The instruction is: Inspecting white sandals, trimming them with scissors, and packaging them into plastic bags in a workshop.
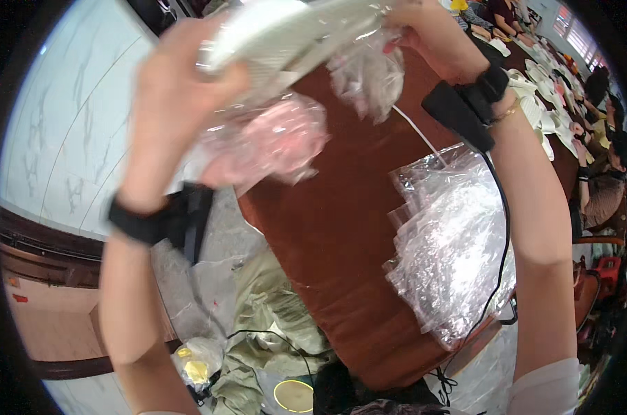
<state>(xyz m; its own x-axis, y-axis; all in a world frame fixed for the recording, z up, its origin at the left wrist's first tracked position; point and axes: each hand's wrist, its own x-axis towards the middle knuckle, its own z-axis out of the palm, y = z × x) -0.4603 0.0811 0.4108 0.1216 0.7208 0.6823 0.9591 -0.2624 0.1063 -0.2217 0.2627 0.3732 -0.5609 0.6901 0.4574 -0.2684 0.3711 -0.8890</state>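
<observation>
Held up at the far edge of the brown table (348,228) is a pale, ribbed article in a clear plastic bag (272,48), blurred by motion. My left hand (175,90) is closed on its left end, thumb across the front. My right hand (427,34) grips its right end, fingers partly hidden. Below my left hand hangs a pink bundle in clear plastic (268,142). A crumpled clear bag with greyish content (369,76) dangles beside my right hand. Fanned on the table's right side lies a stack of clear plastic bags (455,242).
White slipper-like pieces (538,104) lie along the long table at right, with other people (604,187) seated there. A thin white strip (417,131) touches the bag stack. Greenish sacking (272,304) lies on the floor, left. Black cables run from both wrist straps.
</observation>
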